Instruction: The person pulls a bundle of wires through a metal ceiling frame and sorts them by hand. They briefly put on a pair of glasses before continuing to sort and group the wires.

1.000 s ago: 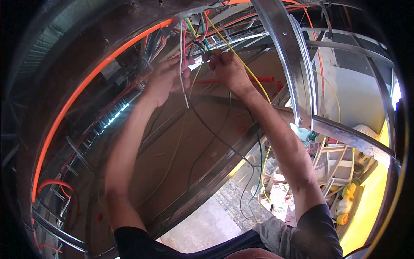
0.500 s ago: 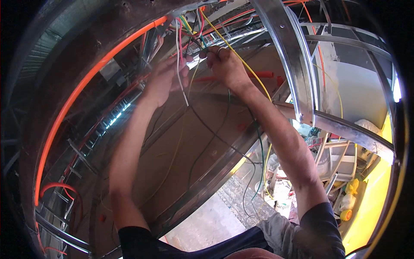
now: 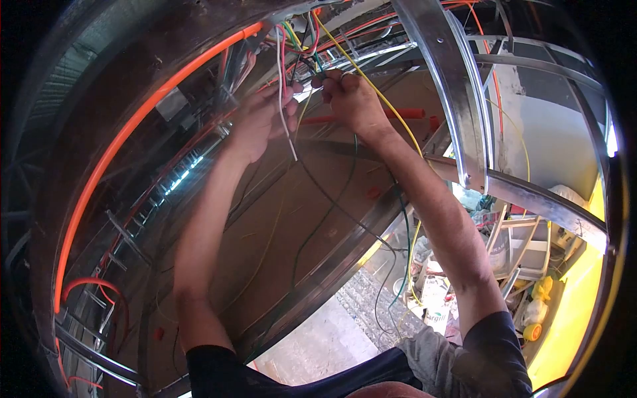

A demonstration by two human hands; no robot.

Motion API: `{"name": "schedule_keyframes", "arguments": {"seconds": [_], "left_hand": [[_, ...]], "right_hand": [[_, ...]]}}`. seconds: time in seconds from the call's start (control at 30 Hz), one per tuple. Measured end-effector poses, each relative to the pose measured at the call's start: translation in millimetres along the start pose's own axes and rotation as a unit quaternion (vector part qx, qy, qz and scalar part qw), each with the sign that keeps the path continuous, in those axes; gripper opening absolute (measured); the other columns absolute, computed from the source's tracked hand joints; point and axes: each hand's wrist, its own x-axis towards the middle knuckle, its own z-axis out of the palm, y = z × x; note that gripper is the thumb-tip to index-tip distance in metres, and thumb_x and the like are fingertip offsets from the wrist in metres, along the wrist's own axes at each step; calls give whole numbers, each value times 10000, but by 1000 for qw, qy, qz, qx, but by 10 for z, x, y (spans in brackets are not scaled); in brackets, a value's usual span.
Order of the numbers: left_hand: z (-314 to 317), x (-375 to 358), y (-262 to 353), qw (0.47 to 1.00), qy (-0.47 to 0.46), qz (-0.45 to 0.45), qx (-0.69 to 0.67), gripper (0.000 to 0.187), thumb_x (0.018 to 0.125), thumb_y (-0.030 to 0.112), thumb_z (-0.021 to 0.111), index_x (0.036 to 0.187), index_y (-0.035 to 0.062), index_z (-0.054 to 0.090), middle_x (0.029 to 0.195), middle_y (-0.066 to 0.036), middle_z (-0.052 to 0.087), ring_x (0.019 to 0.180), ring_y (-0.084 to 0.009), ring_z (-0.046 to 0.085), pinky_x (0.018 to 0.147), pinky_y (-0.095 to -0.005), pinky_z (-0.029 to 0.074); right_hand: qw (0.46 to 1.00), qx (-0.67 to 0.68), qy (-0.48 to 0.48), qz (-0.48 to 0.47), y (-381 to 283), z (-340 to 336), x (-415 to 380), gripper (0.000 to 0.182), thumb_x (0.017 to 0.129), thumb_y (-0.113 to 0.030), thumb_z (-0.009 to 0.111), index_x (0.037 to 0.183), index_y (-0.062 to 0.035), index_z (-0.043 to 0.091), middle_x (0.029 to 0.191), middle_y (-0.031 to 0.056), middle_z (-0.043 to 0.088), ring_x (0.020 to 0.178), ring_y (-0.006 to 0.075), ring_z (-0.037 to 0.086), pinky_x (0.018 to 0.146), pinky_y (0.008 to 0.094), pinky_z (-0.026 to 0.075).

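Both my arms reach up to a bundle of electrical wires (image 3: 292, 36) hanging from an opening in the ceiling. The fingers of my left hand (image 3: 259, 123) are pinched at a dark wire, whose grip is partly hidden. Across that hand hangs a white wire (image 3: 286, 129) with a free lower end, beside a red wire (image 3: 284, 66). My right hand (image 3: 358, 103) is closed, fingertips together on a green wire (image 3: 318, 63) close to the left fingertips. Just beyond its knuckles, a yellow wire (image 3: 379, 93) runs down past the right forearm.
An orange conduit (image 3: 123, 136) curves along the left beam. Metal framing (image 3: 441, 86) stands to the right. Long loose wires (image 3: 345, 215) dangle below my hands. Far below are a floor (image 3: 318, 351), a wooden ladder (image 3: 521, 239), a white bucket (image 3: 436, 298) and piled materials.
The view has shifted slightly, so the wires and hands sit a little farther right. Both hands stay closed at the wires, with only small finger movement.
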Motion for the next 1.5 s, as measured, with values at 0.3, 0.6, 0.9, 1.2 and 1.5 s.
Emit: {"name": "schedule_keyframes", "arguments": {"seconds": [0.3, 0.6, 0.9, 1.2, 1.5], "left_hand": [[43, -15, -6, 1000, 27, -13, -2, 276, 991, 240, 567, 1148, 22, 633, 756, 9, 557, 660, -113, 569, 624, -265, 489], [68, -4, -56, 999, 14, 4, -29, 264, 994, 245, 567, 1180, 64, 616, 759, 44, 541, 616, -78, 537, 432, -177, 274], [72, -25, -31, 1000, 16, 3, -25, 260, 999, 227, 557, 1161, 38, 632, 760, 10, 541, 658, -113, 557, 618, -256, 483], [100, -43, -14, 999, 36, -11, -13, 259, 1002, 225, 545, 1163, 46, 639, 765, 11, 550, 651, -122, 569, 612, -251, 467], [132, -67, 15, 999, 43, -8, -6, 272, 1000, 220, 546, 1176, 32, 634, 765, 11, 555, 663, -120, 573, 610, -252, 473]], "right_hand": [[1000, 20, 2, 6, 115, 56, 62, 258, 950, -207, 495, 1062, -58, 673, 903, 172, 644, 874, 319, 614, 810, 403, 485], [1000, 13, -24, 5, 48, 19, 43, 277, 945, -194, 490, 1114, -62, 665, 1012, 245, 659, 1006, 406, 627, 872, 437, 492], [1000, -4, -16, 18, -75, -32, -8, 265, 952, -195, 487, 1088, -65, 673, 966, 254, 658, 970, 417, 630, 846, 437, 496], [1000, -9, 10, 10, -71, -8, -26, 243, 958, -229, 496, 1004, -62, 666, 760, 107, 657, 749, 283, 653, 718, 391, 494], [1000, -13, 18, -13, -10, 14, -14, 259, 957, -228, 503, 1048, -56, 673, 750, 100, 655, 717, 250, 641, 708, 372, 498]]}}
